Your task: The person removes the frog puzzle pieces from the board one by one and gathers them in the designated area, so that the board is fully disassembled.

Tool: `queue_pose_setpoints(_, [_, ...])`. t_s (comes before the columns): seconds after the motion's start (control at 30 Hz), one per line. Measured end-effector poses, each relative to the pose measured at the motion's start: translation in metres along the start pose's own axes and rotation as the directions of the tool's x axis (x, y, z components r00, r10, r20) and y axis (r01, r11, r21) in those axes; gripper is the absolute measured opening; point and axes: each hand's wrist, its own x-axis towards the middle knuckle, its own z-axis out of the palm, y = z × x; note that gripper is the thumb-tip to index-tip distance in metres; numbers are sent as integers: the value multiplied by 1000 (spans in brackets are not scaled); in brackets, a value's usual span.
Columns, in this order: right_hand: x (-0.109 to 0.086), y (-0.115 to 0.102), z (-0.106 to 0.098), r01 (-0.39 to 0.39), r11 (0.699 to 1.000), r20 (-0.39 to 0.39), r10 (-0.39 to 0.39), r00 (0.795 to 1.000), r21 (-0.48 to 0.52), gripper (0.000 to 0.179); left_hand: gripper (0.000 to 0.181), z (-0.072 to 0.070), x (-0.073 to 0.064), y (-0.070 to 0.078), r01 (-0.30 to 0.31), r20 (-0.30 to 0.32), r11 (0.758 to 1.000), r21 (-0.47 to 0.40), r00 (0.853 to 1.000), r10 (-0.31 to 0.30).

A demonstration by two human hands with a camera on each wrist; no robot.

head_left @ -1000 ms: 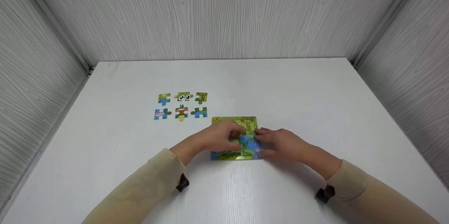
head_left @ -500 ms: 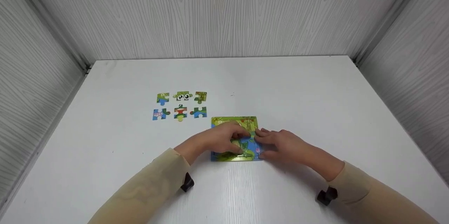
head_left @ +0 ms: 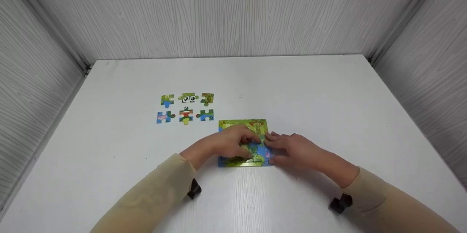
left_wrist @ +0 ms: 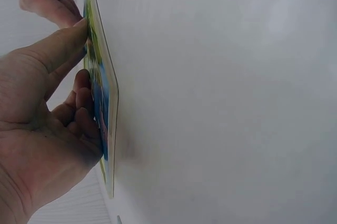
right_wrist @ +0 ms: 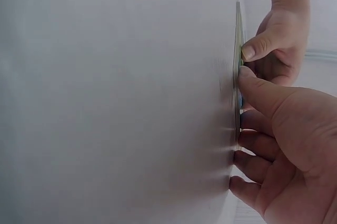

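A square puzzle board with a green and blue cartoon picture lies flat on the white table. Over its middle is my left hand, its thumb and index fingertips touching the picture a little apart. In the left wrist view its other fingers curl against the board's face; whether they pinch a piece is hidden. My right hand rests at the board's right edge, thumb and spread fingers touching the side. Up and left, several loose jigsaw pieces sit in two rows, among them one with two eyes.
The white tabletop ends at a grey wood-grain panel at the back. Similar panels stand at the left and right sides. A dark strap end hangs below each sleeve cuff.
My left hand has shifted slightly right over the board, its thumb moving a little lower, then held nearly still. The right hand keeps its place. The loose pieces stay in their rows.
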Motion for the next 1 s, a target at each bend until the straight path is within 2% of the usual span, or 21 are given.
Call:
queue_pose_setpoints(0.33, [0, 2, -1, 1, 1000, 6, -1, 1000, -5, 63, 42, -1, 3, 0, 13, 6, 1000, -11, 1000, -13])
queue_pose_setpoints(0.57, [1, 2, 0, -27, 1000, 22, 27, 999, 2, 65, 44, 0, 3, 2, 14, -1, 1000, 8, 1000, -14])
queue_pose_setpoints(1.0, [0, 2, 0, 1, 1000, 5, -1, 1000, 2, 63, 39, 3, 4, 2, -34, -33, 999, -12, 999, 34])
